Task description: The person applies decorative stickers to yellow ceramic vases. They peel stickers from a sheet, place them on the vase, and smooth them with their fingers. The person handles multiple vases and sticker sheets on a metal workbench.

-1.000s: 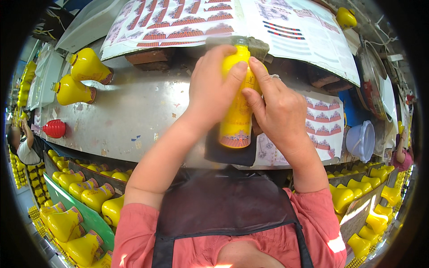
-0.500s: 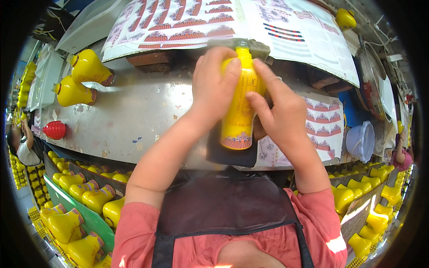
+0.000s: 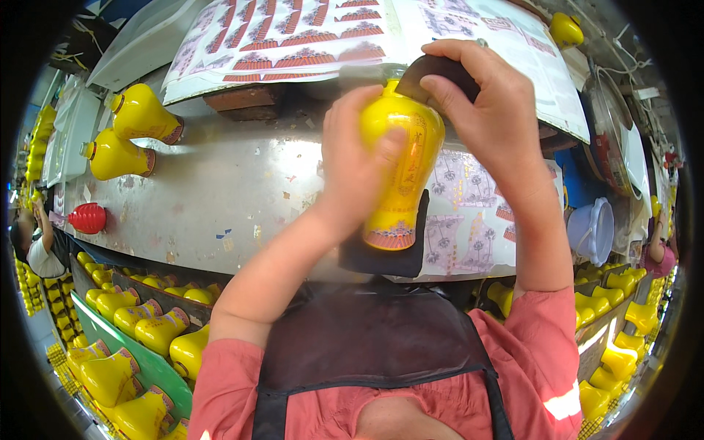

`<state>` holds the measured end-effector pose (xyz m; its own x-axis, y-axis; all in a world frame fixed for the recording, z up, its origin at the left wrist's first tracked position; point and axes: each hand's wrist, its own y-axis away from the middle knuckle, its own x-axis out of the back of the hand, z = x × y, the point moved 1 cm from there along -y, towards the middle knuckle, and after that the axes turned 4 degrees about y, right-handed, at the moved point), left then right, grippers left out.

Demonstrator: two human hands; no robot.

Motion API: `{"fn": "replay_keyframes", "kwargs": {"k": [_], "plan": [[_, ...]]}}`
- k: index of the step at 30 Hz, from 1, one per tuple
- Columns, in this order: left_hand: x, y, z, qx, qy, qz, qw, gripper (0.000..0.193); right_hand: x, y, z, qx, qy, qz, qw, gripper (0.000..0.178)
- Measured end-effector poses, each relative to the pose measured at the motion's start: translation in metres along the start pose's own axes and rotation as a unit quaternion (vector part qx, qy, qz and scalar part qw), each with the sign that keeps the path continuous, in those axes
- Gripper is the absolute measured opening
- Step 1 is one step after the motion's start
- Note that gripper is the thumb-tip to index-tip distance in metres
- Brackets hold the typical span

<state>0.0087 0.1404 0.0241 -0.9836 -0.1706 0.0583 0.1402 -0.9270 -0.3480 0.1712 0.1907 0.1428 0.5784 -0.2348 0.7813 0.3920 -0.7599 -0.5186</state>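
A yellow vase-shaped bottle (image 3: 392,198) with a patterned band at its foot lies in front of me, its neck pointing away and its foot over a dark cloth pad (image 3: 381,262). My left hand (image 3: 359,147) grips its left side, the thumb laid across the front. Between the thumb and fingers of my right hand (image 3: 488,95) is a dark, flat scraper with a rounded edge (image 3: 440,75). That scraper is at the bottle's right shoulder, close to the neck; whether it touches cannot be told.
Printed decal sheets (image 3: 293,44) lie at the back on a raised board; another sheet (image 3: 469,242) lies beside the pad. Two yellow bottles (image 3: 121,155) and a red ribbed object (image 3: 88,218) are on the left. A pale bucket (image 3: 591,232) stands right. Racks of yellow bottles (image 3: 158,330) flank me.
My right hand has left the bottle's front and moved up and right, and now holds the dark scraper. My left hand stays on the bottle, its thumb now lower across the front.
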Motion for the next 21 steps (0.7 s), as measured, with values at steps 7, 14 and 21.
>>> {"fn": "replay_keyframes", "kwargs": {"k": [7, 14, 21], "plan": [[0.007, -0.016, 0.011, -0.106, -0.120, -0.038, 0.986, 0.070, -0.006, -0.005, 0.012, -0.001, -0.067, -0.090, 0.994, 0.026], [0.005, -0.030, 0.009, -0.060, -0.018, -0.022, 0.998, 0.028, -0.001, 0.023, 0.013, -0.167, -0.234, 0.011, 0.958, 0.027], [0.000, -0.015, 0.008, -0.044, -0.031, -0.013, 0.998, 0.029, -0.024, 0.048, 0.008, -0.069, -0.079, 0.145, 0.984, 0.024]]}}
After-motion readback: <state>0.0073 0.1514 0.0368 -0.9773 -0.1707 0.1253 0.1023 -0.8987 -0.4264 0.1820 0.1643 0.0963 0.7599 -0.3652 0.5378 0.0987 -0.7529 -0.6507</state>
